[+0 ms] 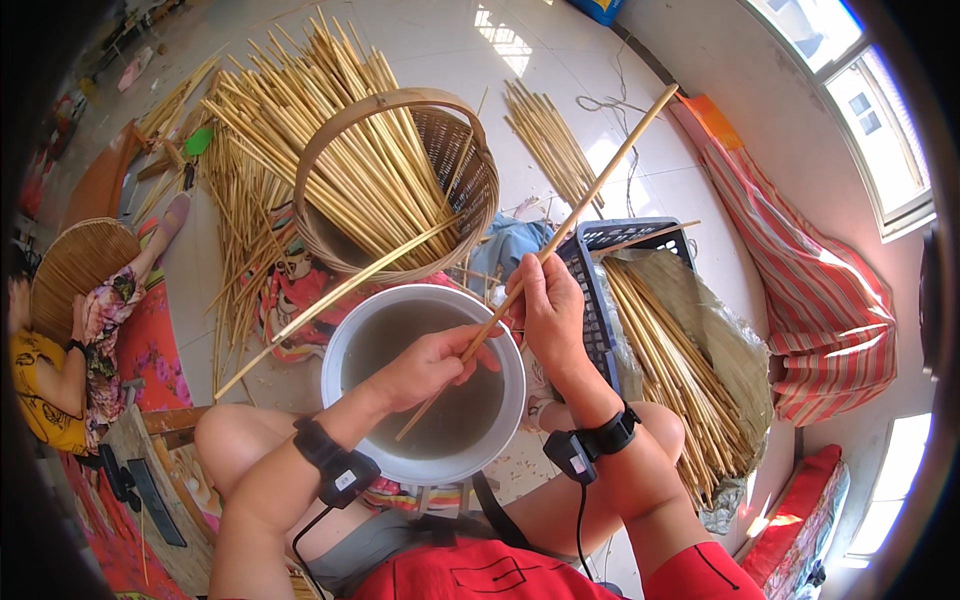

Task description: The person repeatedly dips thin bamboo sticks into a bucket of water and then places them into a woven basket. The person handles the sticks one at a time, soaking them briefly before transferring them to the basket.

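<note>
Both hands hold one long, thin plant stalk (604, 178) that slants across my front. My left hand (435, 358) grips its lower part above a white plastic bucket (334, 405) of murky water. My right hand (551, 300) closes around the stalk higher up, over the bucket's right rim. The stalk's thin tip hangs over the water; whether it touches the surface I cannot tell. Its thicker end points up and right. Behind the bucket stands a handled wicker basket (480, 217) packed with a large sheaf of stalks (345, 172).
A dark plastic crate (592, 300) stands right of the bucket, beside a bundle of stalks (667, 375) on woven sacking (701, 307). More stalks (551, 139) lie on the tiled floor. At far left sits another person (56, 382) with a round woven item (86, 262).
</note>
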`<state>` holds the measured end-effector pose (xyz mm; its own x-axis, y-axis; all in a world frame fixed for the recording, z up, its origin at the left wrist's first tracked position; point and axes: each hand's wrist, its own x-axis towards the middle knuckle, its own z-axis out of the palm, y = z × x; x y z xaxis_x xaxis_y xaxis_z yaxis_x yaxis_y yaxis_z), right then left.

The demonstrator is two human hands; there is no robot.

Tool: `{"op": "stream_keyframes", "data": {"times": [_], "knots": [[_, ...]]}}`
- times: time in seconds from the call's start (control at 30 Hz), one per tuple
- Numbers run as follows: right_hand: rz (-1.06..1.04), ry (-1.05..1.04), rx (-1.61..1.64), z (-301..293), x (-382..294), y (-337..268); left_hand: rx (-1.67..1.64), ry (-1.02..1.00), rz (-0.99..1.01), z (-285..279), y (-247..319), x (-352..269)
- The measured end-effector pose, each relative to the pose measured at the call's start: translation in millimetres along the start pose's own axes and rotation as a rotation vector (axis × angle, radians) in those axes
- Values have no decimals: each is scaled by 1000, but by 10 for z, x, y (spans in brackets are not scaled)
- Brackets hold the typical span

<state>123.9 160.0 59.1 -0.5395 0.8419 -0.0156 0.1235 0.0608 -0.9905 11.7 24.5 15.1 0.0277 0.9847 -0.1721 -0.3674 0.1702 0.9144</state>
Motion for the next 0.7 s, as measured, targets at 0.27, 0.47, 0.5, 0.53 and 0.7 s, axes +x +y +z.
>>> {"op": "stream_keyframes", "data": {"times": [0.27,0.47,0.5,0.53,0.7], "knots": [[77,-89,5,17,-19,80,-80,108,-142,-52,-67,-2],[74,-176,-1,41,-58,77,-64,197,-129,-80,-95,10],[77,-163,-29,40,-63,54,-32,202,-127,-87,-113,17],[81,-149,-57,34,-69,18,-35,168,-125,-100,-125,17],[96,-43,-151,-82,15,-34,113,99,-123,-88,-149,37]]}}
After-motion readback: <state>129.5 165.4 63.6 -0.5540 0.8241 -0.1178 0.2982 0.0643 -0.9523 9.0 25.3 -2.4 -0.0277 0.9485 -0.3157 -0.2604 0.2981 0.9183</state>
